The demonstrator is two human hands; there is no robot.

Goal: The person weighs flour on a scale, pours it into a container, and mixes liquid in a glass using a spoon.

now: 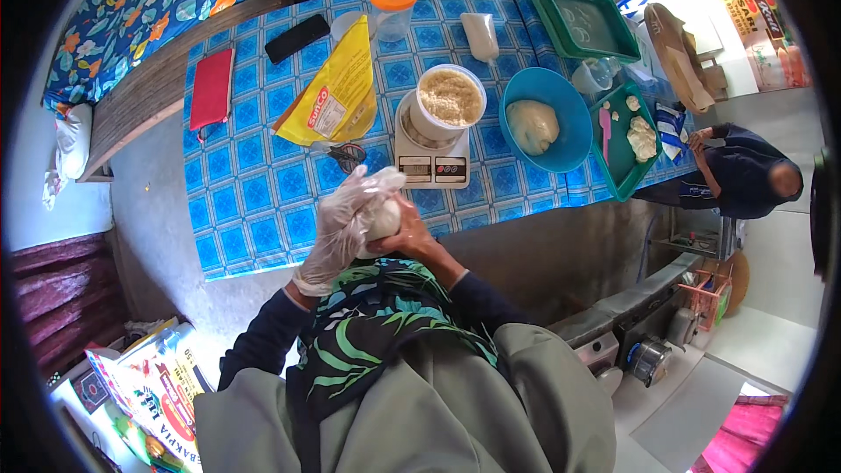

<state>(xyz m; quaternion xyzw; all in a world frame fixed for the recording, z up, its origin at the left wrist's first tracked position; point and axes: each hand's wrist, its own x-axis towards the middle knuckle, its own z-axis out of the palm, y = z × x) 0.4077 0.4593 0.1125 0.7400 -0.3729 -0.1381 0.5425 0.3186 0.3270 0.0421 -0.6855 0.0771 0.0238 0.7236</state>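
Clear plastic is covering the left hand (344, 217), whose fingers are curving over a white lump (382, 221), bent well in and leaving little gap around it. Bare and cupped, the right hand (410, 236) is closing its fingers about the lump's lower right side, so both hands are holding it between them, just off the near edge of the blue checked tablecloth (245, 194). Taking the lump as the dial's centre, I am seeing a kitchen scale (434, 182) sitting near at one o'clock, and on it a white tub (428, 130) is holding tan crumbly stuff (451, 95). At eleven, dark scissors (349, 155) are lying beside a yellow pouch (352, 88); toward ten, a red book (211, 88) is resting farther out. A blue bowl (578, 127) is standing at two, holding a pale, smooth mass (533, 125), and beyond it a green tray (626, 177) is carrying pale lumps (642, 138) and a pink utensil (605, 131). Near three, well apart, another person (745, 171) is standing beyond the table's end.
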